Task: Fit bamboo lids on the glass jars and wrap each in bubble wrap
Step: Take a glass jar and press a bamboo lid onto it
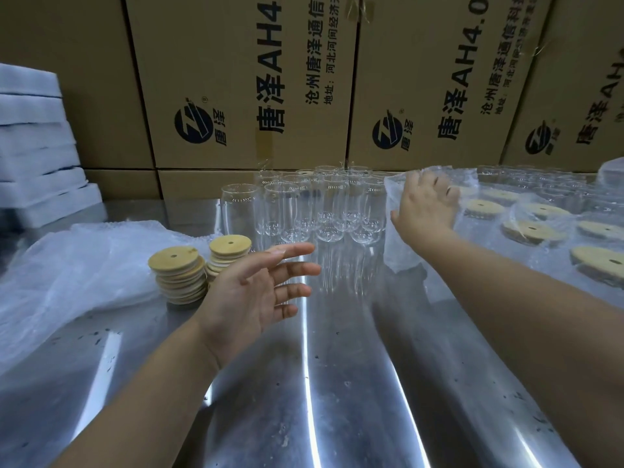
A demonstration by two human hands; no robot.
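While left hand (250, 292) hovered over steel table (337, 383), palm turned inward, fingers straight and spread, holding nothing, right arm stretched forward. Right hand (425, 211) flat against bubble wrap (401, 255), fingers apart, not curled. Bare glass jars (324, 207) clustered at table's back, between hands. Two stacks of bamboo lids (179, 271) just left of left hand. Wrapped jars (533, 228) at far right.

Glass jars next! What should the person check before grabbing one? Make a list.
1. Left hand free: ok, fingers straight, empty.
2. Right hand free: not ok, touching bubble wrap.
3. Glass jars upright: ok.
4. Bamboo lids nearby: ok, two stacks beside left hand.
5. Jars unchipped: cannot tell.
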